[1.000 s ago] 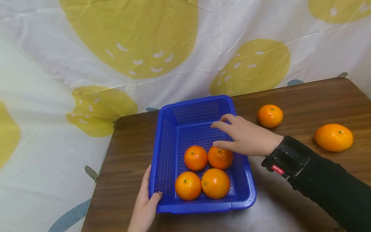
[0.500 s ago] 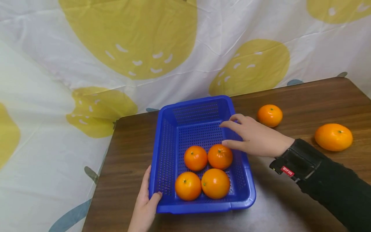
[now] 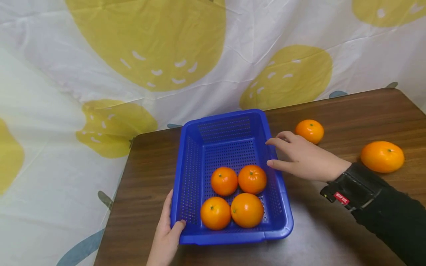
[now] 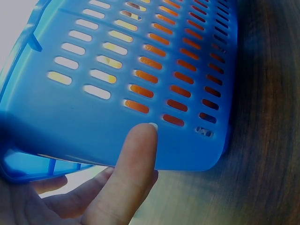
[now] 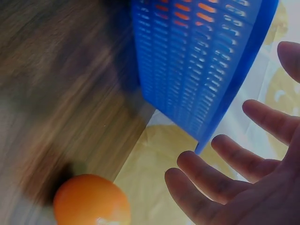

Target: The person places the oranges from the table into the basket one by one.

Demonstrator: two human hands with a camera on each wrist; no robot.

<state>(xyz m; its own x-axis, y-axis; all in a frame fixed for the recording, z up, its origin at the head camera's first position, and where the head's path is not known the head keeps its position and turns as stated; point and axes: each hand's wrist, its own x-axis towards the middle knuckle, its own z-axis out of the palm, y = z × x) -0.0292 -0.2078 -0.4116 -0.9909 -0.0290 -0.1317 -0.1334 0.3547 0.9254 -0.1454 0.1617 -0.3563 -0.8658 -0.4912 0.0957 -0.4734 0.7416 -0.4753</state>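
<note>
Left hand: I see the left hand (image 3: 166, 231) gripping the near-left corner of the blue rectangular perforated plastic basket (image 3: 226, 239), thumb over the rim, fingers outside the wall.
Fruit, front pair: glossy round orange front-left fruit (image 3: 215, 213) and front-right fruit (image 3: 247, 210), in basket.
Fruit, second pair: back-left fruit (image 3: 224, 181) and back-right fruit (image 3: 252, 179), just behind; basket's far end bare.
Count: four in, two out; I'd call it about two-thirds done, two left.
Right hand: right hand (image 3: 299, 157) at the basket's right rim, fingers spread, holding nothing; rim contact unclear to me.
Loose fruit, far right: glossy flattish orange fruit (image 3: 382, 157) on the brown wood-grain table (image 3: 146, 166), well apart from the fingers, beyond the black wrist strap (image 3: 357, 184).
Loose fruit, nearest right hand: smaller glossy orange fruit (image 3: 309, 130), just behind the knuckles in head view, not gripped.
Backdrop: white cloth with yellow fruit print (image 3: 179, 44).
</note>
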